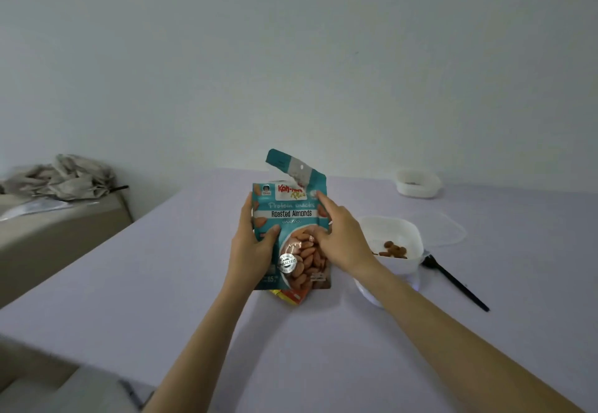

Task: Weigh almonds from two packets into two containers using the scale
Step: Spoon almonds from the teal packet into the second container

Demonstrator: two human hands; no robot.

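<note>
Across the pale lilac tabletop (161,283) the task's things lie well apart. Upright at the middle, held off the surface, is the teal foil packet of roasted almonds (291,213), its torn top strip (291,167) flapping up and still attached at the right corner. The left hand (254,244) grips the packet's left edge, thumb on the front. The right hand (343,238) holds the right edge, thumb pressed on the front and forefinger laid up toward the top corner. To the right, the white square plastic container (398,265) sits on the round white scale (372,293) with a few brown almonds (393,249) in it. A smaller white container (417,183) stands at the far edge. A black plastic spoon (453,280) lies beside the scale, and an orange-yellow packet (289,296) peeks from under the teal one. The mouth looks ready: spread it wide, carry it over the container, tip slowly and watch the reading, since the loose strip may deflect falling nuts
</note>
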